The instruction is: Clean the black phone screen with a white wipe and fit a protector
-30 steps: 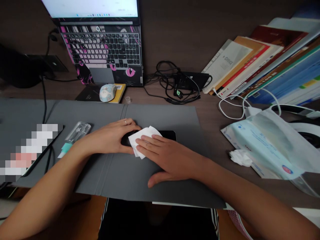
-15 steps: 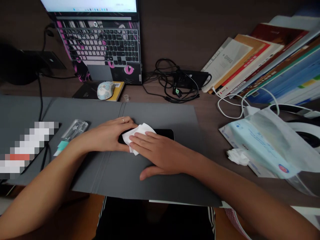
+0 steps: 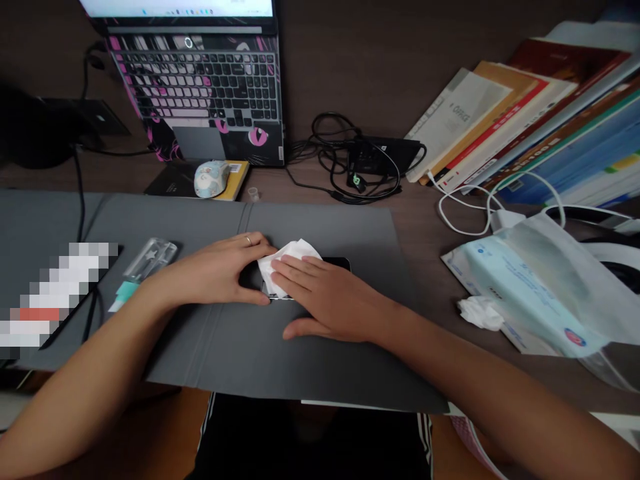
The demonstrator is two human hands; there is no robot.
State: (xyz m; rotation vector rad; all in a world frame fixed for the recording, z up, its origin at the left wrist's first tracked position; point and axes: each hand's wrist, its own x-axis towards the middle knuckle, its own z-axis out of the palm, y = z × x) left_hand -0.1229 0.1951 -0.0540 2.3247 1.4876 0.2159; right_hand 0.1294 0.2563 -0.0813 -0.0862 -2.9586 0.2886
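Note:
A black smartphone (image 3: 339,263) lies flat on the grey desk mat (image 3: 300,363), mostly covered by my hands and a white tissue (image 3: 295,250). My left hand (image 3: 227,270), with a ring on one finger, is curved around the phone's left end, thumb at the near edge and fingers at the far edge. My right hand (image 3: 330,293) holds the tissue against the phone's top with its fingers stretched flat. The right thumb sticks out towards me over the mat. What lies under the right palm is hidden.
Behind are a laptop (image 3: 200,87), a mouse (image 3: 211,179) on books, and a black adapter (image 3: 383,157) with tangled cables. Leaning books (image 3: 520,127), a tissue pack (image 3: 530,287) and a crumpled tissue (image 3: 481,313) are at right. A clear case (image 3: 150,259) lies left.
My right hand and the tissue have slid a little to the right along the phone. My left hand stays at the phone's left end.

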